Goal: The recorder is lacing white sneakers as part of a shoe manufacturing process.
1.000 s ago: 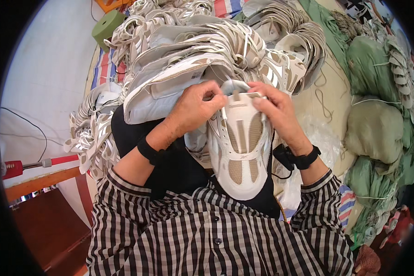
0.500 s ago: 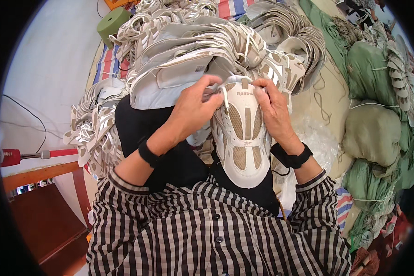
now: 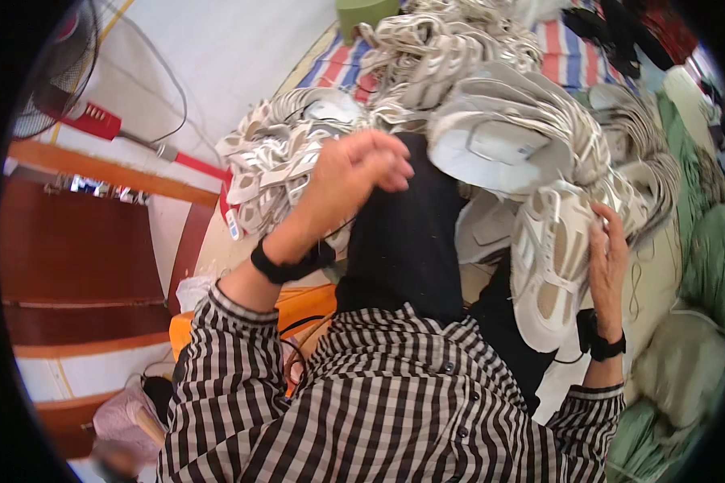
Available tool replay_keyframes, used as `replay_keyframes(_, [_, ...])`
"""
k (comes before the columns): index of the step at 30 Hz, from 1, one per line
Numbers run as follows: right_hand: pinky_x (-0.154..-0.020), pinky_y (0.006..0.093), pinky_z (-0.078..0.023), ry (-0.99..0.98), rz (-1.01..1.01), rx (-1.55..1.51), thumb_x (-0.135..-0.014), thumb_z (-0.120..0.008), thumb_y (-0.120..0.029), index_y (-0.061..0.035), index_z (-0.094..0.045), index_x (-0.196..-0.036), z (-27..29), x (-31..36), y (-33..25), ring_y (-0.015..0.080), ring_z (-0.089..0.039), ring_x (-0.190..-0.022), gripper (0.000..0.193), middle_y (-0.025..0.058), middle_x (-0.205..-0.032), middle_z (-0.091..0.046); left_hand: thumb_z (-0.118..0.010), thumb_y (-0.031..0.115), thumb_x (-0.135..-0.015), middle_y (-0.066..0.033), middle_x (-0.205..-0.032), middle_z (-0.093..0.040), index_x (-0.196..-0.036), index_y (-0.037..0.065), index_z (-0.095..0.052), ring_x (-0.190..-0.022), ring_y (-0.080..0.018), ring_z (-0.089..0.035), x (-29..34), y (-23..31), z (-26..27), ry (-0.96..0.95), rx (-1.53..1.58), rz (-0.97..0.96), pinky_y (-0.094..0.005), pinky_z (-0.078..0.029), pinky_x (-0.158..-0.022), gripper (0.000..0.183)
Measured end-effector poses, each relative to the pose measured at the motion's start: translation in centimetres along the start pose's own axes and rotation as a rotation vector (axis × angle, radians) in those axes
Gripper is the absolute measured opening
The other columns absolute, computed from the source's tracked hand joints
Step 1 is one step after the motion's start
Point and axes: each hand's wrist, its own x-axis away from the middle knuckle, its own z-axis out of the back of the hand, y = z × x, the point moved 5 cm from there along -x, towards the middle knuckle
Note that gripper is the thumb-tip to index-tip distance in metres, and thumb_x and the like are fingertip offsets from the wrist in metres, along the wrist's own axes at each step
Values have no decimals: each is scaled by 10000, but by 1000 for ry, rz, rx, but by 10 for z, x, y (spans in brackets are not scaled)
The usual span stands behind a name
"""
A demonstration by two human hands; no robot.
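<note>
Centrally, a large heap of white-and-beige shoe uppers (image 3: 459, 88) covers a striped mat (image 3: 572, 56) ahead of the person. Green sacks (image 3: 701, 266) lie along the right side. A wooden bench (image 3: 80, 258) stands at the left, with a fan (image 3: 56, 64) above it in the corner. The person's black-trousered knee (image 3: 403, 233) rises in the middle, between the two hands. A single shoe (image 3: 552, 266), white with beige panels, lies against the right thigh, just below the heap. Right hand (image 3: 608, 262): fingers curled round the shoe's right edge, gripping it. Left hand (image 3: 358, 169): raised above the knee, loosely curled, well apart from the shoe; whether it holds anything, cannot tell.
</note>
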Motion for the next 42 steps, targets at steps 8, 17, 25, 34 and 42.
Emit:
replay_keyframes(8, [-1023,311,-343,100,-59,63,-1004,-435,-194,24,-526,-1198,2,18,15,233,-511,-1136,306,127,-1183,-561,-493,35,-892,-131,-896,-689,-1016,-16,-626,-735,-186,-677,-39,-110,177,465,15,147,-292,-565,-662,189])
replay_keyframes(17, [-1027,321,-348,112,-47,178,-1024,-390,-205,31,-518,-1219,0,14,10,236,-511,-1129,331,137,-1190,-560,-517,87,-821,-93,-690,-667,-877,8,-673,-544,-152,-640,-35,-215,177,263,-161,219,-281,-533,-498,183])
replay_keyframes(25, [-1046,329,-329,148,-99,148,-1031,-376,-222,35,-500,-1225,3,19,14,235,-491,-1155,346,136,-1193,-548,-535,38,-809,-90,-745,-646,-934,-18,-648,-607,-159,-648,-107,-257,120,377,-120,311,-285,-572,-539,178])
replay_keyframes(34, [-1054,330,-325,182,-157,67,-1021,-373,-195,53,-507,-1231,6,25,23,237,-491,-1170,352,137,-1218,-541,-577,118,-759,-230,-940,-670,-871,33,-683,-933,-399,-624,-155,-296,101,516,-722,187,-478,-493,-828,175])
replay_keyframes(42, [-1058,339,-330,214,-213,13,-1009,-399,-238,55,-499,-1243,4,27,22,240,-491,-1180,389,149,-1243,-535,-630,223,-769,-245,-968,-674,-922,8,-693,-964,-407,-641,-169,-315,94,372,-925,391,-477,-508,-851,271])
